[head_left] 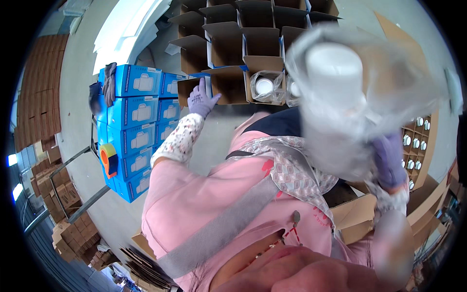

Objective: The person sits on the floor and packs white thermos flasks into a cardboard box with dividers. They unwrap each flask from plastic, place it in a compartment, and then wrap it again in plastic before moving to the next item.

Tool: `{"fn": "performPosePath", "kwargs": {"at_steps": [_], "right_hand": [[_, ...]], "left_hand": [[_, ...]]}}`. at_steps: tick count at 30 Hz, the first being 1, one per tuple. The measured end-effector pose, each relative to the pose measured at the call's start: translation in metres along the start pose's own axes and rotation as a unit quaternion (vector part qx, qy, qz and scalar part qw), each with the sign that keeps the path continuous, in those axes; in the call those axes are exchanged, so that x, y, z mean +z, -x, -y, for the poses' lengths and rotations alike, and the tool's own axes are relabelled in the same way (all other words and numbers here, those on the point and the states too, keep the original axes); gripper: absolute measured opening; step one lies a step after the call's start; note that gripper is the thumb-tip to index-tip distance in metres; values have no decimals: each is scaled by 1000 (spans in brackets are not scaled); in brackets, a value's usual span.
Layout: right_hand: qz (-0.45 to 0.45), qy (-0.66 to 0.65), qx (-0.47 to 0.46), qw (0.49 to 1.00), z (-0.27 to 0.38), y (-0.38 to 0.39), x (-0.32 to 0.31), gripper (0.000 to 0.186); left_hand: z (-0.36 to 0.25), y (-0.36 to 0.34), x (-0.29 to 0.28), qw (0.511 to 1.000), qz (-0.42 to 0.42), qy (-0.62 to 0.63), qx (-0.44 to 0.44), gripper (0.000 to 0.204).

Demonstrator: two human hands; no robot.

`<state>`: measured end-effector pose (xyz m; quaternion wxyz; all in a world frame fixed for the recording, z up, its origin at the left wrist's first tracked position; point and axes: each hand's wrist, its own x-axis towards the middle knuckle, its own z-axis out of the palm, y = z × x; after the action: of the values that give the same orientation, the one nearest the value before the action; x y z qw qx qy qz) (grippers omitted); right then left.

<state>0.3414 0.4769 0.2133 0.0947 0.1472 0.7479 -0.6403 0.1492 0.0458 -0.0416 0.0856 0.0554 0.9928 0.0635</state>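
My right hand (390,163), in a purple glove, is raised close to the camera and grips a white jar wrapped in a clear plastic bag (340,92), blurred from nearness. My left hand (200,100), also in a purple glove, reaches forward and rests on the flap of an open brown carton (228,80). Beside it, another open carton (265,87) holds a bagged white jar. My pink apron and patterned sleeves fill the lower middle of the view.
Rows of open brown cartons (253,24) stand ahead on the grey floor. A stack of blue boxes (134,126) sits on a trolley at the left, with a tape dispenser (108,158) hanging on it. A divided crate of white-capped jars (416,146) is at right. Flat cardboard (146,263) lies below.
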Motion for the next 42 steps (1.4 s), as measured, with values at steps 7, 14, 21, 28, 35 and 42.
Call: {"fn": "performPosePath", "kwargs": {"at_steps": [7,14,21,28,35,42], "right_hand": [[172,-232,188,939,-94,-178,218,36],[145,336,-41,930,-136,-208,262,28],[41,162,-101,981,-192,-232,308,33],[-6,481,-57,875,-267,-240,307,44],[104,319,-79,939,-138,-170,247,52],[-310,113,-63,942,-116,-1,113,33]], "left_hand": [[92,-65,109,977,177,111,50,72],[92,-42,112,906,124,403,27,61],[84,-56,113,959,145,243,22,57],[79,-64,131,973,153,154,83,51],[59,-46,79,968,176,139,114,52],[-6,-12,-1,899,-153,137,387,56]]}}
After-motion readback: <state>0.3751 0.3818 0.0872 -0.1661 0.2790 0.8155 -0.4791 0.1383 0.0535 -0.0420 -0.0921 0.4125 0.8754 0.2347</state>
